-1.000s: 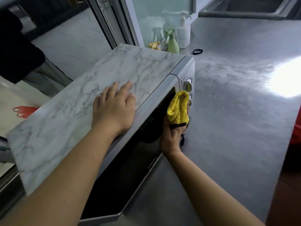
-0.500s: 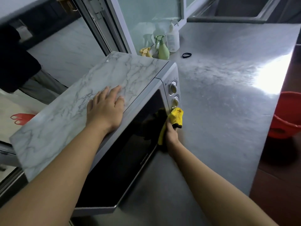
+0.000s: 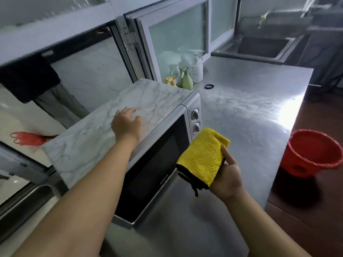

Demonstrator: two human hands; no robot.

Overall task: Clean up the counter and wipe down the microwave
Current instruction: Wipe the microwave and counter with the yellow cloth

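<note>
Right hand (image 3: 227, 173) has lifted yellow cloth (image 3: 202, 156) off microwave (image 3: 157, 164).

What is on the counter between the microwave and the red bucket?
In the head view, that stretch of the counter between the microwave and the red bucket is bare steel. Only the yellow cloth, held in the right hand, hangs above it.

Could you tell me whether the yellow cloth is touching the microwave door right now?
Apart. The head view shows the yellow cloth held up in the right hand, with bare counter visible between it and the microwave.
</note>
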